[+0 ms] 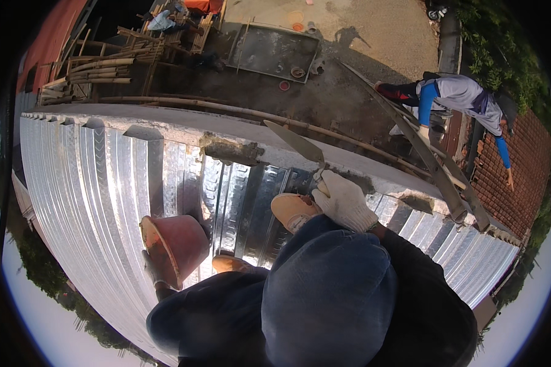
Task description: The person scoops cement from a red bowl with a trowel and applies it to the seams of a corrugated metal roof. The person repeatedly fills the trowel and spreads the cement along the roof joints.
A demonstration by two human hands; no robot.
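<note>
My right hand (344, 200), in a pale knit glove, is closed around the handle of a pointed trowel (295, 144). The blade reaches up and left over the rough concrete edge (183, 129) of the wall. My left hand (153, 272), also gloved, grips the rim of a reddish bucket (193, 244), which is tilted with its mouth to the left; what it holds is hidden. Grey mortar patches (231, 150) lie along the edge, near the trowel. Beneath my tan shoes (292, 211) spreads ribbed shiny metal decking (104, 177).
A bamboo pole (239, 111) runs along the wall's outer side. Wooden planks (431, 162) lean on the edge at right, close to a co-worker (465, 98) with blue sleeves. Below are a mixing trough (274, 52), stacked bamboo (101, 70) and a tiled roof (520, 165).
</note>
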